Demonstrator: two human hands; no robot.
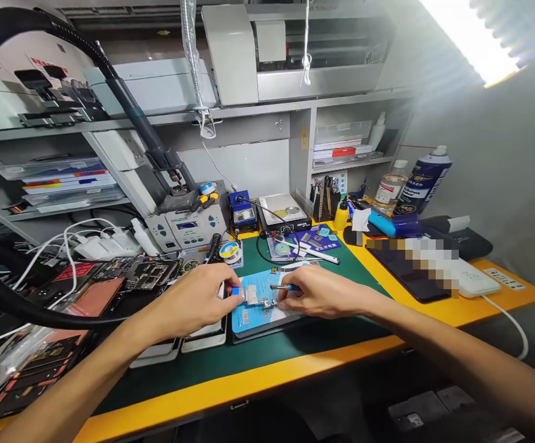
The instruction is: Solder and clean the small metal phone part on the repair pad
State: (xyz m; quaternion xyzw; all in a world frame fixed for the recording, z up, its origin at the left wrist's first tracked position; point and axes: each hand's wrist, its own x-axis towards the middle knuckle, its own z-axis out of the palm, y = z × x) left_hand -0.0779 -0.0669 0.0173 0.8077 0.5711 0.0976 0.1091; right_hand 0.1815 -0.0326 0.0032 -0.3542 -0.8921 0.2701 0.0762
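Metal piece (251,296) is being pinched at its left side by the thumb and fingers of the left hand (202,299), over a blue package (258,323) on the green mat (295,351) of the counter (258,387); whether it is touching the package, I cannot tell; the right hand (319,293) is gripping a slim blue tool (290,287), whose tip is pointing left; the package is bearing print too small for reading; behind, a grey station (186,226) is showing, as it seems, "LEAD FREE"; a dark blue spray can (422,180) is carrying unreadable yellow and white lettering.
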